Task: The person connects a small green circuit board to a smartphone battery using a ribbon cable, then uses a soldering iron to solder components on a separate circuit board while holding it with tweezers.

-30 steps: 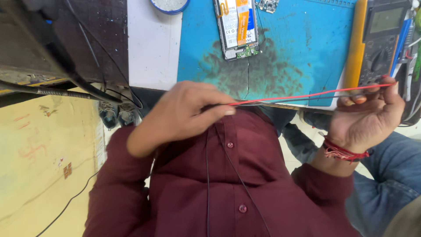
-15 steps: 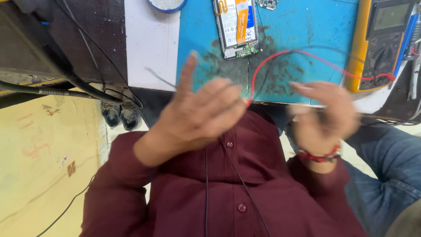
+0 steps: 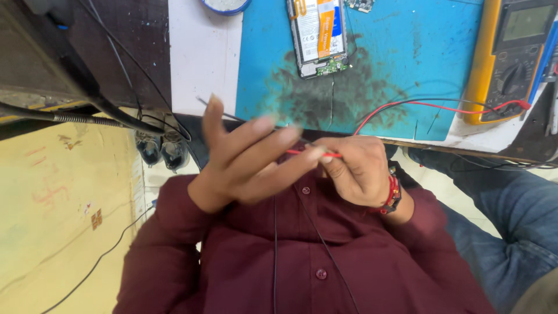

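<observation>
My left hand (image 3: 250, 160) and my right hand (image 3: 357, 171) meet in front of my maroon shirt, just below the table edge. Between their fingertips runs a thin red test lead (image 3: 442, 106). It loops up over the blue work mat (image 3: 407, 58) to a yellow multimeter (image 3: 511, 58) at the right. My right hand, with a red band at the wrist, pinches the lead. My left hand has its fingers stretched out and spread, with the lead passing between them. An opened phone (image 3: 318, 35) with its battery showing lies at the top of the mat.
A black lead lies beside the red one on the mat. A thick black cable (image 3: 87, 99) crosses the dark bench at left. A pair of shoes (image 3: 160, 148) sits on the floor below. A leg in blue jeans (image 3: 511, 215) is at right. A round dish (image 3: 226, 4) is at the top edge.
A second ago the red lead was stretched tight between my two hands held far apart. My right hand has since moved left, and both hands now meet at my chest.
</observation>
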Tool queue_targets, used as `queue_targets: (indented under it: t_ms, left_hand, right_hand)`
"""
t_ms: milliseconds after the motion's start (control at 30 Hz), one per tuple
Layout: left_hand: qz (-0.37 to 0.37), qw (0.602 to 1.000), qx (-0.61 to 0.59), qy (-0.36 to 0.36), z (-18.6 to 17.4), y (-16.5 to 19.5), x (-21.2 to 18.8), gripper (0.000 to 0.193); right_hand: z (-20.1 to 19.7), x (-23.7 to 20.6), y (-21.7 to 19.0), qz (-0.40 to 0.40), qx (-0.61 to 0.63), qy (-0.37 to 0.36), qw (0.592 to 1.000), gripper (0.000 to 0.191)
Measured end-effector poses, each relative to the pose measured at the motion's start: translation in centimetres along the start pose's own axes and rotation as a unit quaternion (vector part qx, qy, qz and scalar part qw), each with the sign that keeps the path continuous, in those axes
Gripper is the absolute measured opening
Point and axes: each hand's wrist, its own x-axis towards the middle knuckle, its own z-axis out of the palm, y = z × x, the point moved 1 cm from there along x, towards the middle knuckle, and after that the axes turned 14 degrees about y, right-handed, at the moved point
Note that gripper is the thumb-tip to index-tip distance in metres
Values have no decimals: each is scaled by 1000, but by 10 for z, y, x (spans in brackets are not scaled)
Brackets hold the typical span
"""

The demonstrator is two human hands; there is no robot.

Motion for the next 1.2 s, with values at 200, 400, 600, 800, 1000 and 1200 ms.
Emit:
queue_targets:
  t_ms: [200, 400, 600, 800, 1000, 1200]
  left_hand:
    - [-223, 959, -171, -31, 11, 15, -4, 36]
    - [-490, 773, -403, 17, 24, 8, 1, 29]
    - [-543, 720, -433, 14, 30, 8, -4, 27]
    - [-462, 797, -374, -108, 33, 12, -8, 21]
    - [-449, 791, -397, -124, 33, 12, -4, 19]
    - [-473, 755, -437, -126, 34, 13, -7, 26]
  right_hand:
    - [8, -8, 4, -40, -79, 104, 991, 14]
    - [27, 3, -1, -26, -181, -22, 983, 19]
    - [17, 17, -19, -65, -84, 108, 989, 24]
    - [-1, 34, -20, -63, 1, 136, 989, 25]
    - [3, 37, -3, 10, 136, 126, 983, 27]
    - [-19, 45, 19, 30, 67, 271, 960, 36]
